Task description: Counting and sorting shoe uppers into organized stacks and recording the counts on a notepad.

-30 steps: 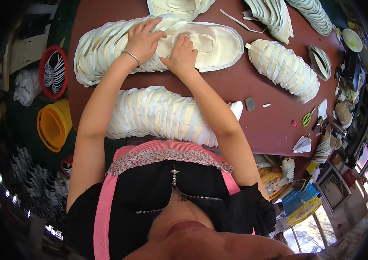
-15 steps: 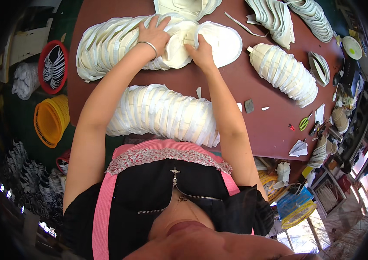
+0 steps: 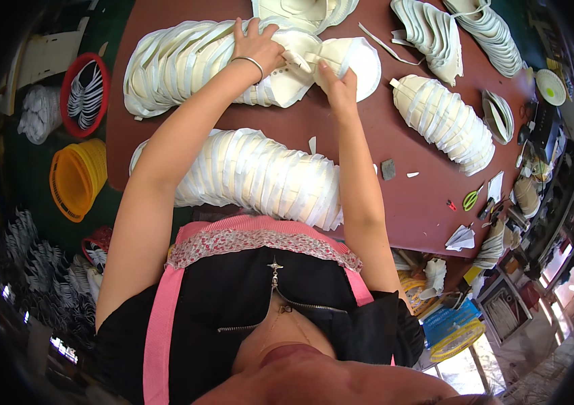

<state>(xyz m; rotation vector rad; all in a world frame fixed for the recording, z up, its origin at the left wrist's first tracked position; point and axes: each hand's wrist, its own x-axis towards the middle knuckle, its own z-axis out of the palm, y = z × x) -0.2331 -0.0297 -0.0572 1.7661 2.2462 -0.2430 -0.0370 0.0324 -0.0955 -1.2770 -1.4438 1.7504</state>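
A long row of nested cream shoe uppers point(image 3: 179, 64) with white edging lies across the far part of the table. My left hand point(image 3: 258, 50) rests on its right end, fingers spread over the uppers. Just right of it my right hand point(image 3: 339, 88) grips the end shoe upper point(image 3: 358, 61), thumb on top; the fingers underneath are partly hidden. This upper's rounded end points right, and its other part meets the row under my left hand. Closer to me, a second row of nested uppers point(image 3: 253, 175) lies along the near edge, partly behind my left forearm.
More stacked uppers point(image 3: 446, 125) lie on the red-brown table point(image 3: 408, 209), with bundles point(image 3: 429, 40) at the far right. Green-handled scissors point(image 3: 471, 199) and a small grey block point(image 3: 387, 169) lie at right. A red basin point(image 3: 84, 94) and yellow basket point(image 3: 77, 179) stand on the left.
My right hand has moved slightly right and nearer to me, and the end upper has bent and turned. My left hand has shifted a little right along the row.
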